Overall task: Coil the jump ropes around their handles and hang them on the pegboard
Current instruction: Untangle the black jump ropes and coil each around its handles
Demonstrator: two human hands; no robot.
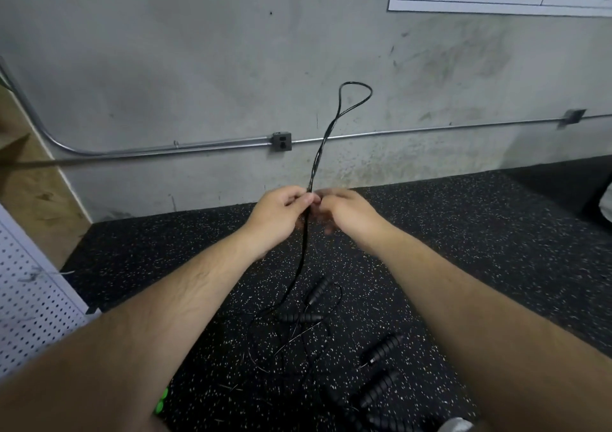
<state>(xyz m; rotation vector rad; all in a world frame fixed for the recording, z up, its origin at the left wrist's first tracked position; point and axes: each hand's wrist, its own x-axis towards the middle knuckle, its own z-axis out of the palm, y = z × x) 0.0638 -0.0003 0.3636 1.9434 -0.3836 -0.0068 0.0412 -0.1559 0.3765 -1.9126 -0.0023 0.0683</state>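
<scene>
The rope (317, 160) is up in the air before the wall (198, 67), doubled into a few strands, with a loop standing at its top. The left hand (281, 214) pinches the strands between thumb and fingers. The right hand (347, 213), fingers curled, grips them just beside. Below, the rope hangs to the floor (463, 233), where black handles (384, 347) lie among loose rope. The pegboard (29, 299) stands at the left.

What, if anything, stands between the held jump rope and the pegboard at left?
Nothing visible does. The left hand and right hand pinch the rope; only speckled floor lies between it and the pegboard. Its lower end trails down to handles lying on the floor.
</scene>
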